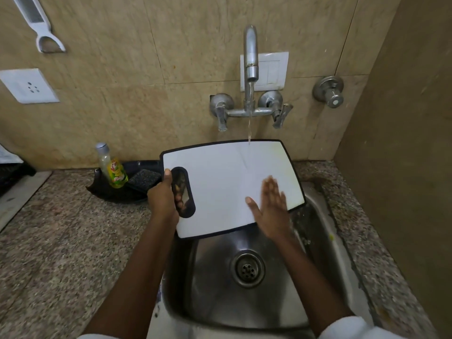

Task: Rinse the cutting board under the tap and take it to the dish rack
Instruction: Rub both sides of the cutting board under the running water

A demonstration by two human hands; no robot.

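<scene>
Board position: the cutting board [220,182] is held above the sink [215,277], at 12 o'clock from the drain [247,269], with its white face up and towards you. The far edge sits higher than the near edge. That tilt looks deliberate, so that water landing at the top runs down the whole face and drops into the basin.

Water: the tap [251,52] is running. Its stream [250,123] meets the board at about 1 o'clock on the far rim.

Left hand [163,194]: you hold the board at its 9 o'clock side. The fingers [179,198] pass through the handle slot [183,192] and curl round the bar, with the thumb laid along the outer rim. This grip carries the weight and sets the angle.

Right hand [269,206]: it lies flat on the face at roughly 4 o'clock of the board. The fingers are straight, slightly spread and blurred, gripping nothing. The judgement is that you are rubbing the wet surface, not supporting it.

Relation to fingers: the board's bar is enclosed by the left fingers, while its face lies under the right palm and fingertips.

Surroundings: a soap bottle [113,167] and a scrub pad [144,178] stand in a black tray at 9 o'clock of the board. A dark object [12,171] at the frame's 9 o'clock edge is too cropped to name, so the dish rack cannot be confirmed.

Progress: the rinse is under way; the carry is not yet begun.
</scene>
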